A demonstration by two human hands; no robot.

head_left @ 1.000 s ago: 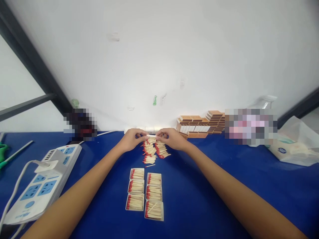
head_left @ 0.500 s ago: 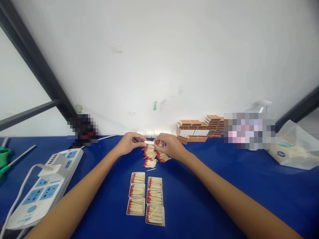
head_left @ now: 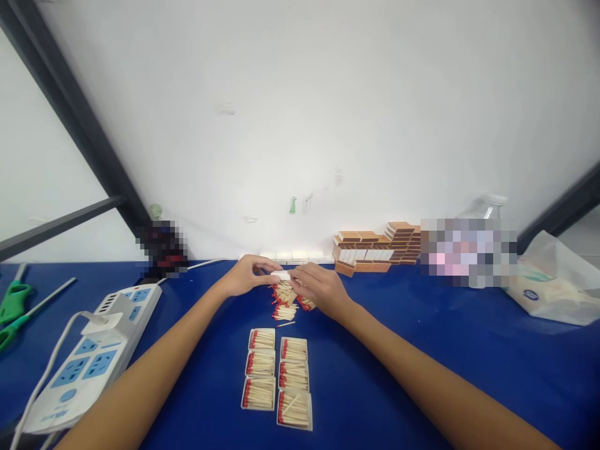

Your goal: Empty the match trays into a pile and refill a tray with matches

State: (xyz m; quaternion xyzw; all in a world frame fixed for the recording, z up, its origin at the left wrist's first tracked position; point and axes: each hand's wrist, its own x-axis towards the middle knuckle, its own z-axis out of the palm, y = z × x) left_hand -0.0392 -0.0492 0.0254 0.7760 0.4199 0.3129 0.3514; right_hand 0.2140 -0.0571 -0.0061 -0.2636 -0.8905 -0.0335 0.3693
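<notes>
Between my hands, above a pile of loose red-headed matches (head_left: 285, 311), is a small white matchbox tray (head_left: 281, 275). My left hand (head_left: 248, 275) pinches its left end between thumb and fingers. At its right end, my right hand (head_left: 321, 286) has its fingers closed on the tray and covers part of the pile. A single match (head_left: 285, 324) lies just in front of the pile. Closer to me stand two columns of white trays full of matches, among them a left one (head_left: 259, 393) and a right one (head_left: 294, 409).
Stacked brown matchboxes (head_left: 363, 267) stand against the wall at right, beside a blurred item and a tissue pack (head_left: 539, 294). More white trays (head_left: 300, 257) line the wall behind my hands. A power strip (head_left: 51, 400) and green-handled scissors (head_left: 16, 303) lie at left.
My right hand has turned more palm-down, its fingers now over the tray's right end and more of the match pile. The whole view has shifted slightly downward in the picture.
</notes>
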